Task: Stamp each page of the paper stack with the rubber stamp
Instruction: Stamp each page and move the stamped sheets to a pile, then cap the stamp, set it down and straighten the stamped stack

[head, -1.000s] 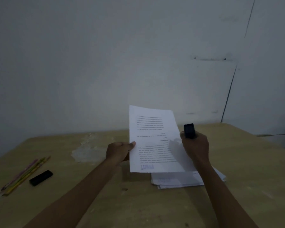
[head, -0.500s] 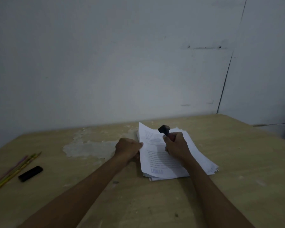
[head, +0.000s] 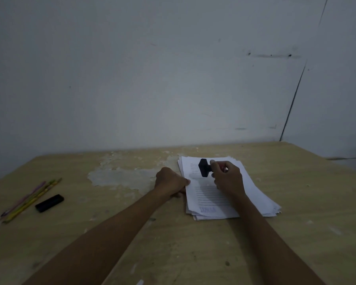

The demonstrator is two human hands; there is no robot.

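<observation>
A stack of white printed pages [head: 253,188] lies on the wooden table [head: 296,233], a little right of centre. The top page carries a blue stamp mark [head: 207,210] near its front edge. My right hand [head: 227,177] hovers over the stack and grips the black rubber stamp [head: 203,167], which lies sideways with its head pointing left. My left hand [head: 170,182] rests at the stack's left edge, its thumb on the top page's edge and its fingers curled at the edge.
Several pencils [head: 29,199] and a small black block [head: 49,203] lie at the table's left side. A worn pale patch [head: 119,175] marks the tabletop left of the stack. A grey wall stands close behind the table.
The page that my left hand held upright has come down flat onto the stack. My right hand with the stamp lowered over the stack and turned the stamp sideways.
</observation>
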